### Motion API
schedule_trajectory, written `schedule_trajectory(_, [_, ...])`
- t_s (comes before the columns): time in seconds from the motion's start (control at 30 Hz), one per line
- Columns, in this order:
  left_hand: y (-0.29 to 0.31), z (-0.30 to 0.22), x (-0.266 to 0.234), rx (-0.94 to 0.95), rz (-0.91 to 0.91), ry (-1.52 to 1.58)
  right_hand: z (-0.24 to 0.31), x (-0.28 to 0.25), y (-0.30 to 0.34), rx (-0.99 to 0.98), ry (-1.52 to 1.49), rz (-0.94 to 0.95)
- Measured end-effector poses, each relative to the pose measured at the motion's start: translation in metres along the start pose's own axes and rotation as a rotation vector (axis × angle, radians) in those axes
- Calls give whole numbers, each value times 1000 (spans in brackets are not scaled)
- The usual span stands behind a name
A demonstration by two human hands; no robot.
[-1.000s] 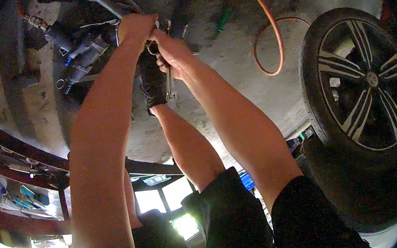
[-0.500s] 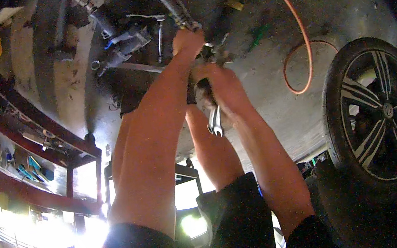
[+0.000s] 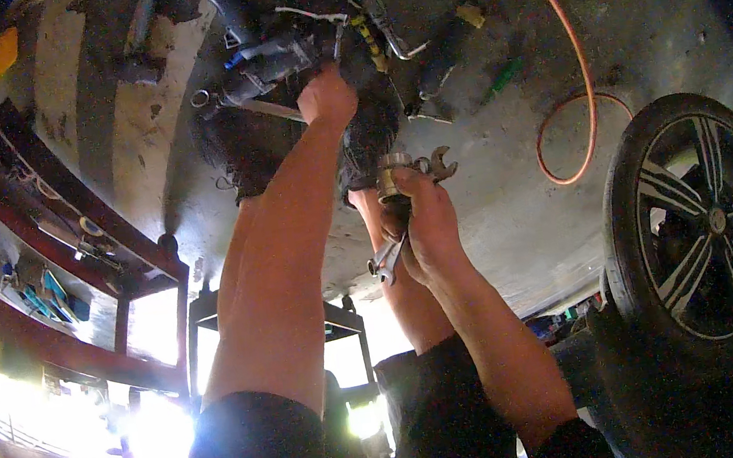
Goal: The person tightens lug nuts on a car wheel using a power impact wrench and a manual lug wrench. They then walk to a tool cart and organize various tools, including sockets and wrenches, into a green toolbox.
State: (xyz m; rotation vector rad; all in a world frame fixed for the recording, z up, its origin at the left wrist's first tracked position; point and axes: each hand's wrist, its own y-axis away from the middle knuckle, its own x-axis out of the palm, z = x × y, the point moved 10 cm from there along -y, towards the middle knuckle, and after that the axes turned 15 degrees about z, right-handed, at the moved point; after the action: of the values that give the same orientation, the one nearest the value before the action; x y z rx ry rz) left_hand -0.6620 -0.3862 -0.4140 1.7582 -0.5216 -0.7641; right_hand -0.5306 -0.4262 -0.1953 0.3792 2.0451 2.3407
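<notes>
My left hand [image 3: 328, 98] is closed at the lower end of a thin metal wrench bar [image 3: 338, 42] on the dark floor. My fingers hide that end of the bar. Closer to me, my right hand [image 3: 429, 217] is raised, gripping a bundle of tools. An open-ended wrench [image 3: 441, 165] sticks out past the thumb beside a round metal socket [image 3: 394, 171]. More wrench ends [image 3: 384, 263] poke out below the palm. Just beyond my left hand lies an air impact tool [image 3: 269, 65] with a dark body and a blue part.
A long bar [image 3: 370, 0] and a yellow-marked tool [image 3: 369, 44] lie ahead. Farther right are a screwdriver-like tool [image 3: 440, 78] and a green piece [image 3: 508, 74]. An orange hose [image 3: 580, 65] loops near a wheel [image 3: 708, 214]. A red tool cart [image 3: 71, 357] stands left.
My left hand has moved left and nearer, onto the wrench bar. My right hand has come up off the floor area toward me, with the socket and wrenches now showing in it.
</notes>
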Motion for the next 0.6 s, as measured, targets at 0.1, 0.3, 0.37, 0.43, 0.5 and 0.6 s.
schedule_trajectory(0.1, [21, -15, -13, 94, -51, 137, -2, -3, 2, -90, 18, 13])
schedule_trajectory(0.3, [84, 1, -32, 438, 162, 341, 13, -11, 43, -62, -29, -122])
schedule_trajectory(0.37, [137, -12, -53, 557, 251, 380, 22, -22, 62, -118, 62, -99])
schedule_trajectory(0.43, [188, -22, -71, 650, 283, 374, 35, -19, 85, -202, 90, -86])
schedule_trajectory(0.5, [229, -20, -77, 697, 247, 328, 42, 0, 112, -212, -4, -46])
schedule_trajectory(0.6, [299, -18, -70, 870, 204, 429, 52, 11, 168, -291, 48, 14])
